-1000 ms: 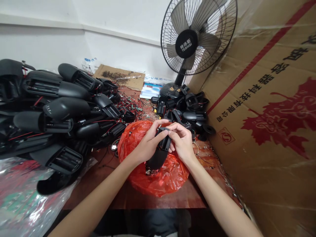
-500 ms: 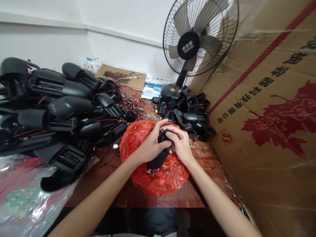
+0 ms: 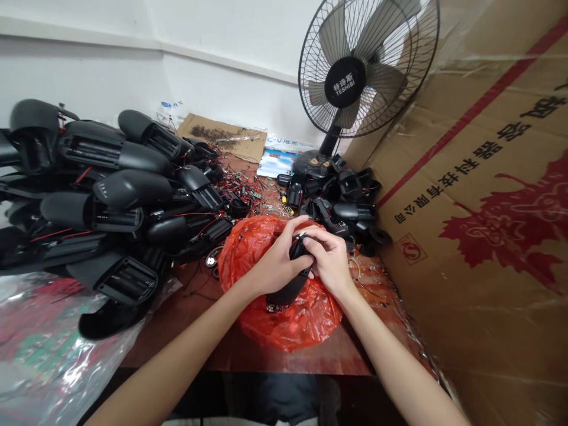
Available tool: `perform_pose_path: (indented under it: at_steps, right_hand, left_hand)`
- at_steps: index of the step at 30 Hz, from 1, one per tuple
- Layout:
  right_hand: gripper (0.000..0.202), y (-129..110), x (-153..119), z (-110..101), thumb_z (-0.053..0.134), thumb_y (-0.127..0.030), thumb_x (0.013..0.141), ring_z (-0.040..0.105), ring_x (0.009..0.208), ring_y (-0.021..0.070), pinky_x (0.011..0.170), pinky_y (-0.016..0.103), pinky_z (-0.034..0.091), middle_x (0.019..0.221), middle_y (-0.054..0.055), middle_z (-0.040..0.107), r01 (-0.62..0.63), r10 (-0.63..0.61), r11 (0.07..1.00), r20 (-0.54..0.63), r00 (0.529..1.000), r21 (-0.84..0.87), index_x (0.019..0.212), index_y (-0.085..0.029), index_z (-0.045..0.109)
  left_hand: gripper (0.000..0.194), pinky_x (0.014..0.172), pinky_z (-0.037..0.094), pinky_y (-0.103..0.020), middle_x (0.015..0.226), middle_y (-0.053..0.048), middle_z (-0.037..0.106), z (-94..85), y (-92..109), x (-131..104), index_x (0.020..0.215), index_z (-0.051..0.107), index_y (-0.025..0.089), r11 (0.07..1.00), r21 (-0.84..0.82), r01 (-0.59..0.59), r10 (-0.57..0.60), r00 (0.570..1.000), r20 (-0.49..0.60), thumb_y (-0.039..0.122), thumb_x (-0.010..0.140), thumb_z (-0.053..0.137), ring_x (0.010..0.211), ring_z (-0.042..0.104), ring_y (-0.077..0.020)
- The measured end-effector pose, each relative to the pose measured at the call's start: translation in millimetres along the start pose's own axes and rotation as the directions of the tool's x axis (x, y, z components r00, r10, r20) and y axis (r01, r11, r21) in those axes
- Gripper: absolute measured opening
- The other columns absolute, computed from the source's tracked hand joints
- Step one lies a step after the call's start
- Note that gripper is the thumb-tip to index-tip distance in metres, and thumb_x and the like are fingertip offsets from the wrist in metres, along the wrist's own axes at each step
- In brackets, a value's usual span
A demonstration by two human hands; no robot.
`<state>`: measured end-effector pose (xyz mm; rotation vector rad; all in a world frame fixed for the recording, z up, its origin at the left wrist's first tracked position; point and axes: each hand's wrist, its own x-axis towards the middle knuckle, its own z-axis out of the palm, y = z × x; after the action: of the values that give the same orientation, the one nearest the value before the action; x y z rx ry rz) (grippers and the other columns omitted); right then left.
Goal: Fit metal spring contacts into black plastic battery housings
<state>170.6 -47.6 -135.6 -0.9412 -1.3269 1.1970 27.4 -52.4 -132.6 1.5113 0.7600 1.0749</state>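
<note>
A black plastic housing [image 3: 287, 291] is held between my two hands, over a crumpled red plastic bag [image 3: 248, 236] on the table. My left hand [image 3: 284, 257] grips it from the left, thumb across its upper part. From the right, my right hand [image 3: 327, 255] closes on its far end, thumb and fingers pressed there near a small pale bit. The housing's near end shows a small patterned edge that I cannot make out. Fingers hide much of the far end.
Many black housings [image 3: 133, 188] with battery slots lie piled at left, above a clear plastic bag [image 3: 66, 355]. Wired circuit boards [image 3: 239, 184] lie behind. A fan [image 3: 345, 81] and more black parts [image 3: 350, 211] stand at back right. A large carton [image 3: 444, 248] walls the right side.
The view has shifted slightly, so everything sits a little further right. Both hands keep their hold on the housing, with barely any finger movement.
</note>
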Motion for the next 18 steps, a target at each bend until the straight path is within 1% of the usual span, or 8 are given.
perform_pose_path:
  at_steps: [4, 7, 10, 11, 13, 14, 16, 18]
  right_hand:
    - [0.013, -4.5, -1.7, 1.7, 0.069, -0.032, 0.083, 0.047, 0.033, 0.007, 0.025, 0.021, 0.039, 0.081, 0.0, 0.065, 0.017, -0.018, 0.999, -0.025, 1.0, -0.038, 0.082, -0.02, 0.074]
    - [0.013, -5.8, -3.3, 1.8, 0.068, -0.032, 0.084, 0.048, 0.033, 0.008, 0.026, 0.022, 0.039, 0.076, -0.001, 0.064, 0.019, -0.021, 0.998, -0.025, 0.999, -0.059, 0.082, -0.02, 0.074]
    - [0.016, 0.7, -2.4, 0.3, 0.066, -0.033, 0.086, 0.045, 0.033, 0.0076, 0.027, 0.023, 0.036, 0.077, -0.001, 0.065, 0.015, -0.017, 0.997, -0.021, 1.0, -0.072, 0.083, -0.021, 0.074]
    - [0.016, 3.9, -1.1, -0.2, 0.065, -0.034, 0.087, 0.047, 0.037, 0.0082, 0.029, 0.023, 0.038, 0.079, 0.0, 0.066, 0.027, -0.029, 0.996, -0.024, 0.999, -0.087, 0.084, -0.021, 0.074]
    - [0.013, 7.1, 2.7, 0.0, 0.068, -0.033, 0.087, 0.061, 0.056, 0.0131, 0.043, 0.024, 0.05, 0.089, 0.002, 0.07, 0.108, -0.112, 0.987, -0.029, 0.993, -0.119, 0.092, -0.022, 0.074]
    - [0.015, 5.2, 4.4, 0.9, 0.071, -0.032, 0.086, 0.066, 0.069, 0.0157, 0.053, 0.025, 0.055, 0.096, 0.003, 0.071, 0.162, -0.168, 0.98, -0.041, 0.985, -0.119, 0.098, -0.023, 0.074]
    - [0.026, -9.9, 5.1, 4.4, 0.076, -0.028, 0.085, 0.066, 0.083, 0.0168, 0.063, 0.026, 0.057, 0.107, 0.003, 0.069, 0.263, -0.269, 0.962, -0.09, 0.959, -0.072, 0.11, -0.027, 0.069]
    - [0.024, -40.6, -1.6, 9.1, 0.077, -0.025, 0.086, 0.063, 0.074, 0.0144, 0.059, 0.026, 0.055, 0.107, 0.002, 0.066, 0.325, -0.322, 0.946, -0.129, 0.938, 0.009, 0.107, -0.029, 0.066]
  left_hand:
    - [0.075, 0.127, 0.029, -0.047, 0.154, -0.017, 0.047, 2.1, 0.5, -1.0, 0.15, 0.032, 0.011, 1.0, -0.002, -0.011, 0.011, 1.0, 0.004, 0.017, 0.081, 0.061, 0.15, 0.038, -0.0294]
    - [0.074, 0.127, 0.029, -0.047, 0.153, -0.016, 0.047, 2.1, 0.7, -1.1, 0.15, 0.032, 0.013, 1.0, 0.003, -0.01, 0.01, 1.0, 0.002, 0.017, 0.081, 0.061, 0.149, 0.039, -0.029]
    - [0.075, 0.127, 0.029, -0.047, 0.153, -0.016, 0.047, 1.1, 0.5, 0.3, 0.149, 0.034, 0.014, 1.0, -0.014, 0.004, -0.004, 1.0, 0.005, 0.018, 0.081, 0.063, 0.149, 0.039, -0.0293]
    - [0.075, 0.127, 0.029, -0.046, 0.153, -0.016, 0.047, 0.6, 0.2, 1.1, 0.148, 0.036, 0.015, 1.0, -0.026, 0.005, -0.006, 1.0, -0.004, 0.018, 0.08, 0.065, 0.149, 0.039, -0.0296]
    - [0.072, 0.124, 0.033, -0.045, 0.151, -0.015, 0.05, -0.1, -0.9, 2.7, 0.143, 0.043, 0.016, 0.997, -0.074, 0.008, -0.011, 0.999, -0.042, 0.018, 0.076, 0.068, 0.146, 0.042, -0.0304]
    - [0.071, 0.119, 0.039, -0.045, 0.147, -0.014, 0.054, -0.4, -1.7, 3.5, 0.14, 0.046, 0.017, 0.992, -0.126, 0.023, -0.031, 0.998, -0.062, 0.018, 0.074, 0.07, 0.139, 0.05, -0.0308]
    - [0.073, 0.098, 0.055, -0.044, 0.13, -0.011, 0.065, -0.7, -3.4, 4.6, 0.14, 0.046, 0.02, 0.954, -0.288, 0.081, -0.109, 0.991, -0.082, 0.019, 0.072, 0.07, 0.109, 0.068, -0.0282]
    - [0.077, 0.076, 0.058, -0.04, 0.108, -0.007, 0.072, -1.1, -5.0, 5.6, 0.143, 0.041, 0.022, 0.87, -0.479, 0.12, -0.181, 0.98, -0.084, 0.019, 0.071, 0.067, 0.076, 0.071, -0.0221]
